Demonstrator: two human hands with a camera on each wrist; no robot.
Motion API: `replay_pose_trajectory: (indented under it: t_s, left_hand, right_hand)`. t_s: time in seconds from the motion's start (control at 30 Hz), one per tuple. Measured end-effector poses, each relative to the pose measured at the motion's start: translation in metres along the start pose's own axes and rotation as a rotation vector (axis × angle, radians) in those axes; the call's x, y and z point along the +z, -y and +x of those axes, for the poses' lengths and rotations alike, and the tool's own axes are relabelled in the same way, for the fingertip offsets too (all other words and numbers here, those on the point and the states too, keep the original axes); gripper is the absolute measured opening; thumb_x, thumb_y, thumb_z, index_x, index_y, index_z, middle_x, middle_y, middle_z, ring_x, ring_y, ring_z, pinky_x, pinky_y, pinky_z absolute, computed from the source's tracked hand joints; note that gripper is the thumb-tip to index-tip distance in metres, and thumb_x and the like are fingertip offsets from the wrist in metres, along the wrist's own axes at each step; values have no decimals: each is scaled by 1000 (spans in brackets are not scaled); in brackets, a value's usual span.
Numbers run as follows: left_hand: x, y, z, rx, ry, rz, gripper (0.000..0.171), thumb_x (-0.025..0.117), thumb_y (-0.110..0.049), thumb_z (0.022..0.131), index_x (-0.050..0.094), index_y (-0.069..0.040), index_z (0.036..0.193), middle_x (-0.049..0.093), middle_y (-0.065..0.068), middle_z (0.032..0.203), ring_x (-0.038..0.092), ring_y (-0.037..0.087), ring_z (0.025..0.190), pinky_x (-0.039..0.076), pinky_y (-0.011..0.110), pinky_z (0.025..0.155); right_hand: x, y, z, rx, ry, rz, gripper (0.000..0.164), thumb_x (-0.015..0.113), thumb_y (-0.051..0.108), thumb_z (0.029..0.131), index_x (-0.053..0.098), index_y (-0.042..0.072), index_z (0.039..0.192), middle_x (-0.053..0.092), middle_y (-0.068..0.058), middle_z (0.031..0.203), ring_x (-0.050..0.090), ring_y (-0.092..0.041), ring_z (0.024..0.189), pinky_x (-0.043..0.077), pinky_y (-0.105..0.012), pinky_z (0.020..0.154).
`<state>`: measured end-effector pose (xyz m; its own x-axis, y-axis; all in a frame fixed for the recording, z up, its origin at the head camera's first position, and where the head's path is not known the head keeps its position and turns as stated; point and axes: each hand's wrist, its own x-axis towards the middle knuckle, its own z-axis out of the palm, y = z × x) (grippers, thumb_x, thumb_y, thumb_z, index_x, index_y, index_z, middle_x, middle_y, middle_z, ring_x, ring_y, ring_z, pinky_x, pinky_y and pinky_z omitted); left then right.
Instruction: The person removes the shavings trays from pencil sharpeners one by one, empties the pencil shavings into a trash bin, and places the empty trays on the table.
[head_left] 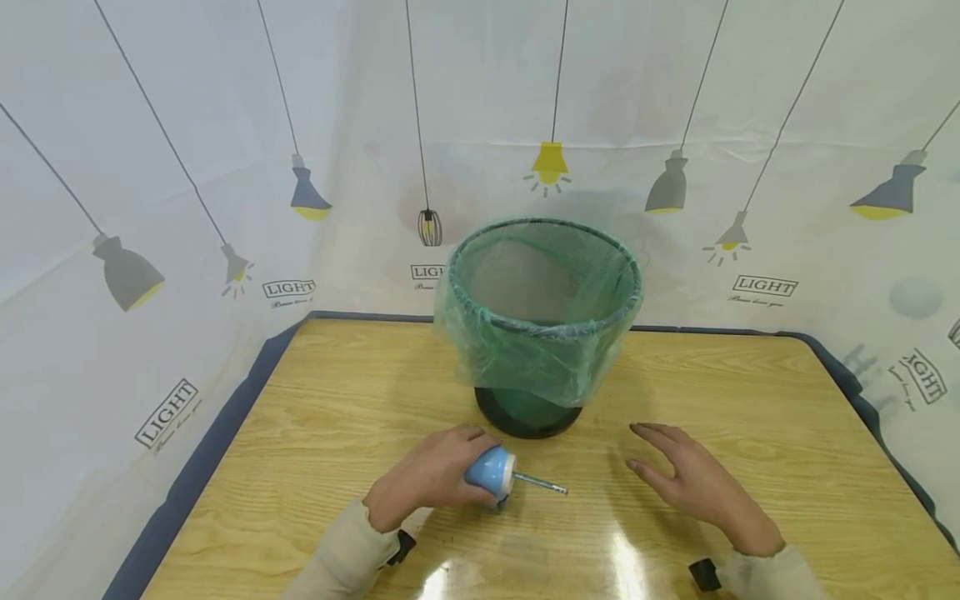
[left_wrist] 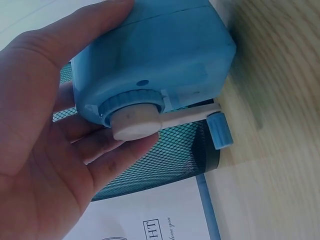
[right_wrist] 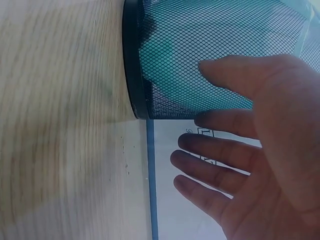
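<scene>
My left hand (head_left: 438,471) grips a blue hand-crank pencil sharpener (head_left: 486,472) on the near middle of the table, its fingers and thumb wrapped around the body. A pencil (head_left: 542,482) with an eraser end sticks out of the sharpener's white front, pointing right. The left wrist view shows the white crank arm (left_wrist: 187,116) with a blue knob (left_wrist: 220,131) at its end. My right hand (head_left: 697,479) hovers right of the pencil, apart from it, with fingers extended and nothing in them. In the right wrist view, its spread fingers (right_wrist: 215,150) appear in front of a mesh bin.
A dark mesh waste bin (head_left: 528,421) lined with a green plastic bag (head_left: 517,358) stands just beyond the hands. The wooden table (head_left: 337,400) is bordered at the back and sides by a white sheet (head_left: 480,100) printed with lamps.
</scene>
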<state>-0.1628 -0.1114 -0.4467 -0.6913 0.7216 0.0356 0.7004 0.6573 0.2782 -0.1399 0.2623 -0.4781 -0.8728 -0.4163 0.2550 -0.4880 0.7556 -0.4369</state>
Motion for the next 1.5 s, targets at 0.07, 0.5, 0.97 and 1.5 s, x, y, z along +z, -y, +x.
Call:
replay_pose_trajectory:
  t_s: [0.07,0.5,0.97,1.5]
  left_hand:
    - [-1,-1,0,3,-9,-3,69,81,-49,78,60,-11,132,63,5,121,63,16,99,55,28,78]
    - [-12,-8,5,18,-52,11,71,81,-49,78,59,-11,133,63,5,121,63,17,101,55,29,79]
    - [-26,-14,9,45,-92,16,71,83,-48,77,59,-10,133,64,6,120,63,18,99,56,31,78]
    - [-36,-20,11,60,-82,-4,71,82,-48,77,60,-8,132,64,6,118,63,18,97,56,30,78]
  right_hand:
    - [1,0,0,-9,-2,5,48,67,23,95,57,-5,133,59,-24,130,57,-45,117,51,-59,90]
    - [5,7,1,-37,8,55,46,69,22,94,59,-1,133,61,-20,129,60,-41,116,53,-55,88]
    - [4,18,2,-65,8,56,45,69,22,94,60,1,132,63,-17,128,61,-38,115,54,-53,89]
    - [6,27,7,-121,19,49,44,70,20,93,60,0,131,64,-15,128,62,-36,115,54,-52,90]
